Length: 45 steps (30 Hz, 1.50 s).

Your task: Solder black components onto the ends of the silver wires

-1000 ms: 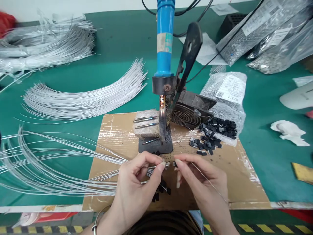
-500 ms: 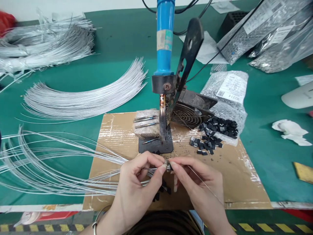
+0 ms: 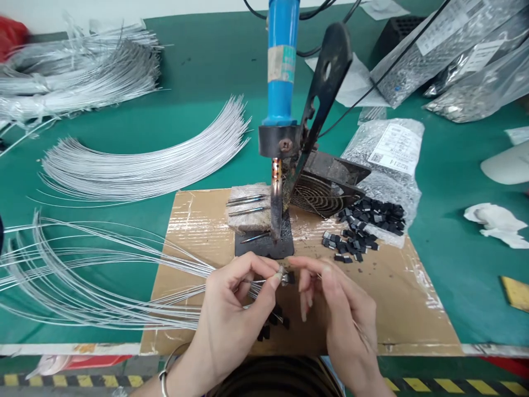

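Observation:
My left hand (image 3: 239, 303) pinches a small metal-and-black connector (image 3: 289, 277) between thumb and forefinger, in front of the soldering iron (image 3: 276, 209). A white cable runs back from it through the fingers. Just right of the connector, my right hand (image 3: 343, 298) is apart from it, forefinger stretched out and thumb raised. A thin wire (image 3: 359, 326) lies along its palm and seems gripped among the curled fingers, which partly hide it. Under the left hand, cables (image 3: 182, 320) end in black connectors (image 3: 264, 332) on the cardboard sheet (image 3: 405, 314).
The clamped iron stands over a dark base (image 3: 285, 248). Beside it are a block with metal tips (image 3: 248, 215) and a fan (image 3: 318, 193). Loose black connectors (image 3: 359, 237) spill from a plastic bag (image 3: 392, 149) at right. A cable bundle (image 3: 144, 171) curves at left.
My right hand has let go of the connector and drawn slightly right, with its thumb lifting away. My left hand still holds the connector in nearly the same place.

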Tool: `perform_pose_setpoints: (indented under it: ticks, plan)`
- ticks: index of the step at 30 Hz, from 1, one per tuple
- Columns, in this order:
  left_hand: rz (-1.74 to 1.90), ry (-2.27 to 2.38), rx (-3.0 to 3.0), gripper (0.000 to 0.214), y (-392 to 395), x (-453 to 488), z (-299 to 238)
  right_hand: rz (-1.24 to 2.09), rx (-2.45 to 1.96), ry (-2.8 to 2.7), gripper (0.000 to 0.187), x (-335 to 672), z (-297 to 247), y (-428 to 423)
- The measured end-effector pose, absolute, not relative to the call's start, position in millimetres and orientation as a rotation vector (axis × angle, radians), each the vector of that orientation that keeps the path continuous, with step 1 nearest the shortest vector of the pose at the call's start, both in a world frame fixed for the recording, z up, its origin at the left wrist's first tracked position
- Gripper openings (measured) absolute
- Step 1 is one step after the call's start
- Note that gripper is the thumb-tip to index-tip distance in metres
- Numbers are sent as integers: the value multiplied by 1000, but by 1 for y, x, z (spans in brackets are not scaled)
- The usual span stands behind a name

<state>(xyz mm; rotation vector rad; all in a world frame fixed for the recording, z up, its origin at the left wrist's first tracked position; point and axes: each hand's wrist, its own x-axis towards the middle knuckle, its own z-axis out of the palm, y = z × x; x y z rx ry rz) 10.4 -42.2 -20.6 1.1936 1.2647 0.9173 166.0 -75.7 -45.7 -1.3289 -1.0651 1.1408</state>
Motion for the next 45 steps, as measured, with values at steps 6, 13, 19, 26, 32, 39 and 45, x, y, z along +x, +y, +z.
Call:
perform_pose_setpoints:
  ticks: [6, 13, 19, 26, 32, 39, 45]
  plan:
    - [960, 1321, 1250, 15, -37, 13, -22, 1062, -1473, -1035, 22, 164, -42, -81]
    - [944, 1390, 1302, 13, -32, 12, -19, 879, -1426, -1363, 25, 175, -45, -76]
    - [905, 1418, 1346, 14, -25, 11, -12, 791, -1360, -1383, 16, 169, -42, -69]
    - [913, 1420, 1304, 13, -22, 11, -13, 862, -1357, -1292, 19, 162, -44, -69]
    - [937, 1420, 1304, 14, -17, 11, -13, 942, -1396, -1231, 18, 160, -38, -66]
    - [967, 1449, 1311, 12, -12, 13, -11, 955, -1364, -1204, 19, 160, -37, -59]
    - [962, 1445, 1313, 13, -12, 12, -10, 944, -1359, -1213, 20, 161, -36, -56]
